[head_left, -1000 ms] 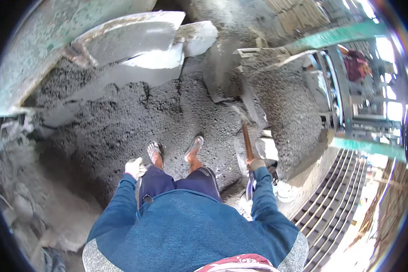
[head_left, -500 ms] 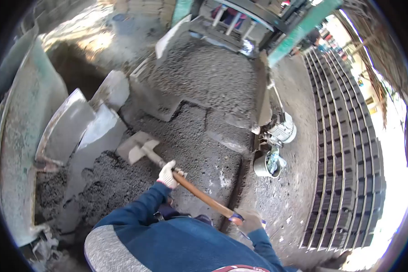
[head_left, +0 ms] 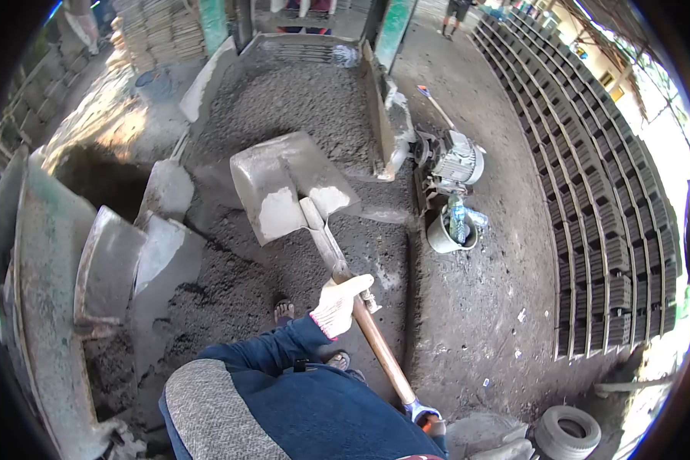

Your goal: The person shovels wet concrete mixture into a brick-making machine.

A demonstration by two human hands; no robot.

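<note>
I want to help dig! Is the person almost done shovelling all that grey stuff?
Not nearly. The sloped tray ahead already holds a heap of mix. Right now the left hand grips the shovel, raised with its blade bare; the right hand holds the handle's end. Lots of dark mix remains around the feet.

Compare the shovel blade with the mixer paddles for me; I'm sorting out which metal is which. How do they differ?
The shovel blade is raised clear of the grey mix, on a wooden handle held by the left hand; the mixer paddles stand fixed in the mix. The blade looks smaller and scooped, the paddles broader. Both are grey-caked metal.
</note>
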